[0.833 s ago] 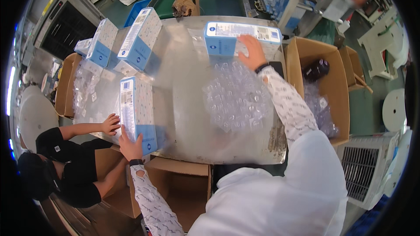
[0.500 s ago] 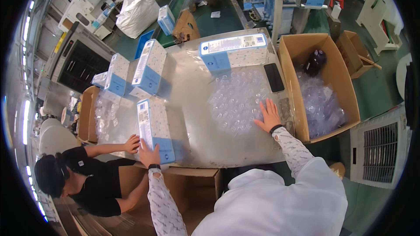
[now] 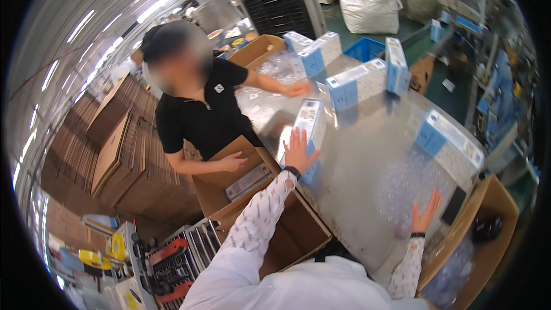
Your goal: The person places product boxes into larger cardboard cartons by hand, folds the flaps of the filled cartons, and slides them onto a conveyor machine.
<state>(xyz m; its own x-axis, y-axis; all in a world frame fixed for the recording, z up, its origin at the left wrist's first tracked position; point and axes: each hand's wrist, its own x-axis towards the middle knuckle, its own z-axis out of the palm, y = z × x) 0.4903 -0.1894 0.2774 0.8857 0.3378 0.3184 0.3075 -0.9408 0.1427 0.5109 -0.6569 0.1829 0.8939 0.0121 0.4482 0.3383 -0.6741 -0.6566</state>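
Observation:
My left hand (image 3: 299, 152) is open, its fingers spread against a long white-and-blue carton (image 3: 310, 113) at the table's near left edge. My right hand (image 3: 426, 213) is also open, fingers apart, at the edge of a spread of small clear plastic pieces (image 3: 402, 186). A dark phone (image 3: 453, 205) lies just beyond it. Another white-and-blue carton (image 3: 450, 143) rests behind the clear pieces. Across the left corner a co-worker in a black top (image 3: 201, 112) has one hand (image 3: 298, 89) near the far end of my carton.
An open cardboard box (image 3: 313, 218) sits below the table edge, a white-and-blue carton (image 3: 248, 182) inside. Another cardboard box (image 3: 498, 195) at right holds clear plastic pieces and a dark object (image 3: 487, 228). Several cartons stand on the far table; flattened cardboard (image 3: 129, 155) is stacked left.
My view has swung to the left. The co-worker's hand has come off the carton's near side and is now by its far end, blurred. My left hand's fingers have spread.

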